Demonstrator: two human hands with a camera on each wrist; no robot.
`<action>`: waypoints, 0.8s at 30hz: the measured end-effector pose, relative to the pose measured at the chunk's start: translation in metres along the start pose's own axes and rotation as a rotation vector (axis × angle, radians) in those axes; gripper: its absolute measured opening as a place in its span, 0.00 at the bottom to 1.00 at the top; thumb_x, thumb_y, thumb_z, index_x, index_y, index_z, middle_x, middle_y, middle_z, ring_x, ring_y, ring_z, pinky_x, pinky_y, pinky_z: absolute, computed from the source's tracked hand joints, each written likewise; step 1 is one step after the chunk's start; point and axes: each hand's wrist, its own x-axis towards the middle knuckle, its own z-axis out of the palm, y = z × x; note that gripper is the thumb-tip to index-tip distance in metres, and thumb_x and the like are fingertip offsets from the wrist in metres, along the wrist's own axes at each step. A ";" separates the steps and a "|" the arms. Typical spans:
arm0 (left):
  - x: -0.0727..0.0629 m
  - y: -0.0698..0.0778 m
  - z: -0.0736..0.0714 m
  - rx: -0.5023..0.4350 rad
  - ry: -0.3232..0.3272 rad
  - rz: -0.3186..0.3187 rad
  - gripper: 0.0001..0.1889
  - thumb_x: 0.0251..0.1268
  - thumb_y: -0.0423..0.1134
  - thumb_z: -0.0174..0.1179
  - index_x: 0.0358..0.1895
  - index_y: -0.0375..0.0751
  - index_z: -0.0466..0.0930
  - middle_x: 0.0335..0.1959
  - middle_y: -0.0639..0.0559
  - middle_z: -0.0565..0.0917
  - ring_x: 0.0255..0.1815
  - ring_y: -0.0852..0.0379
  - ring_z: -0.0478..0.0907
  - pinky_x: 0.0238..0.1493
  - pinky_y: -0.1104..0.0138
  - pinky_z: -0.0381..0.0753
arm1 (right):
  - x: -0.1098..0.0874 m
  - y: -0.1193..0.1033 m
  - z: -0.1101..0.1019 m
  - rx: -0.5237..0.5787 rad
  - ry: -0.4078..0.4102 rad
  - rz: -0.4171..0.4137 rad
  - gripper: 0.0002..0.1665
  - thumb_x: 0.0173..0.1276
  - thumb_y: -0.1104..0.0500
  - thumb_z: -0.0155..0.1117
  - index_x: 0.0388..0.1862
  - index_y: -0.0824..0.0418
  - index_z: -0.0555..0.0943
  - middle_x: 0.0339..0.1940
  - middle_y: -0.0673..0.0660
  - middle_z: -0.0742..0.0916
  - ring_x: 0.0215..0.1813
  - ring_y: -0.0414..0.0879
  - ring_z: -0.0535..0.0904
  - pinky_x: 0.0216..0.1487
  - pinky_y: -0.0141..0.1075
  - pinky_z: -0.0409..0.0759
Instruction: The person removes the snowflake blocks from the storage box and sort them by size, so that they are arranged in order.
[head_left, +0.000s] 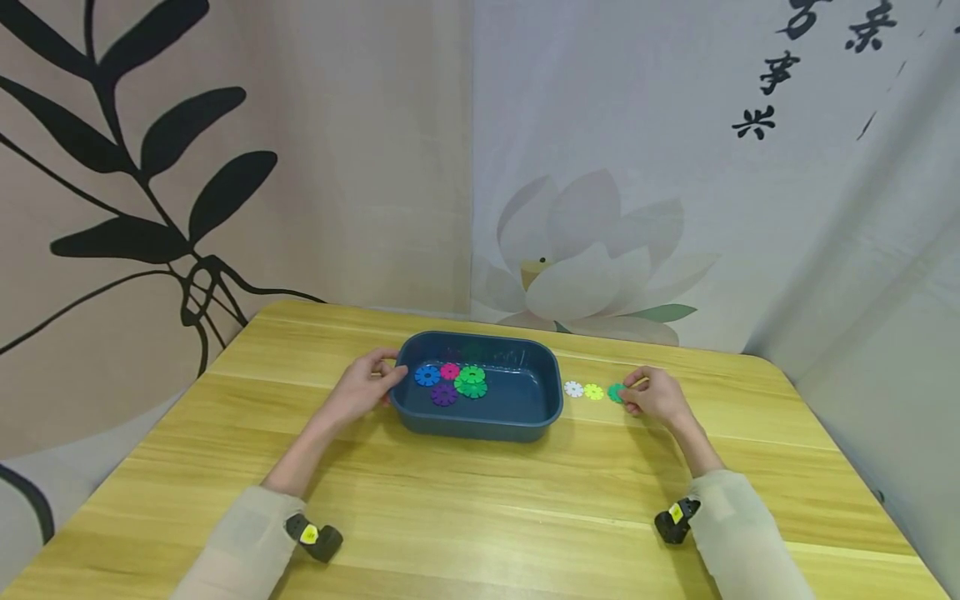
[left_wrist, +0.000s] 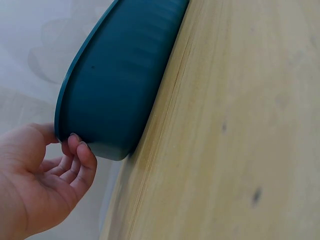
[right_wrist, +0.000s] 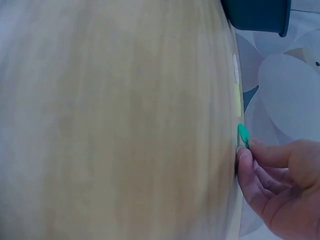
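Observation:
A dark blue plastic basin [head_left: 517,412] stands on the table, holding several flower-shaped discs: blue [head_left: 427,376], pink [head_left: 450,371], purple [head_left: 444,394] and overlapping green ones [head_left: 471,385]. My left hand [head_left: 363,385] grips the basin's left rim, thumb over the top and fingers curled below the edge, as the left wrist view shows. To the basin's right, a white disc [head_left: 573,389] and a yellow disc [head_left: 593,392] lie in a row. My right hand [head_left: 656,395] pinches a green disc [right_wrist: 243,133] between thumb and fingers at the row's right end.
The wooden table [head_left: 480,517] carries all of this. Behind it hangs a curtain [head_left: 375,167] printed with dark leaves, a pale lotus and black characters. A small black camera sits on each wrist, the left one [head_left: 315,537] and the right one [head_left: 676,521].

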 end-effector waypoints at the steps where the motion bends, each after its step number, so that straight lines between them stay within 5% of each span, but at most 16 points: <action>1: 0.000 0.000 0.000 -0.001 0.002 -0.001 0.25 0.78 0.37 0.56 0.69 0.25 0.65 0.35 0.40 0.79 0.26 0.54 0.77 0.29 0.65 0.81 | 0.000 0.001 0.000 -0.003 -0.001 0.006 0.13 0.73 0.67 0.63 0.49 0.77 0.74 0.30 0.64 0.86 0.25 0.43 0.82 0.29 0.33 0.84; 24: 0.000 0.002 0.000 -0.009 0.006 -0.007 0.26 0.78 0.37 0.56 0.70 0.24 0.64 0.37 0.37 0.79 0.26 0.54 0.77 0.29 0.64 0.82 | 0.006 -0.001 -0.001 -0.084 -0.037 -0.015 0.12 0.72 0.64 0.64 0.46 0.74 0.78 0.26 0.58 0.86 0.27 0.43 0.81 0.31 0.34 0.83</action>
